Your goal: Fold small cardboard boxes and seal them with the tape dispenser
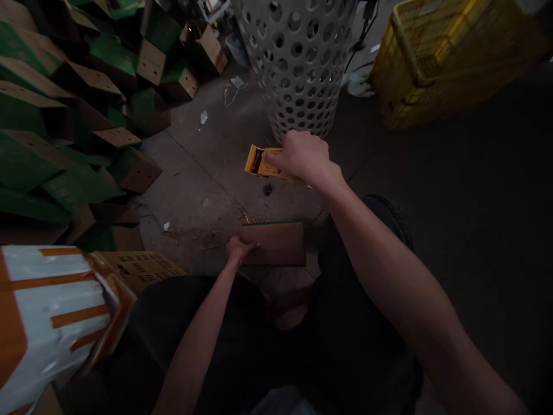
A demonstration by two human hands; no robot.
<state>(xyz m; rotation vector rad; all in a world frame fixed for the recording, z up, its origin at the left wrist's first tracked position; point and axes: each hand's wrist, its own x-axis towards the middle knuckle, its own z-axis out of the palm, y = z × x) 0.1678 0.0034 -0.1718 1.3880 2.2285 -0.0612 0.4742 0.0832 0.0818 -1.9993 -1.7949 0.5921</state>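
Note:
A brown cardboard box (280, 245) with green edges is between my knees, low over the floor. My left hand (240, 249) grips it at its left end, thumb lying on the brown face and fingers around the edge. Beyond the box, my right hand (305, 155) is closed around a yellow hand-held tool (256, 160) with a dark opening in its front end. That end points left, and the tool is apart from the box. My palm hides much of its body, so its exact kind is unclear.
Green and brown cardboard boxes (116, 137) are heaped at left. A grey perforated basket (298, 75) stands ahead, a yellow crate (406, 75) at right. Near my left knee are a white box with orange tape (60, 294) and a tan slotted crate (138, 268). Scraps litter the floor.

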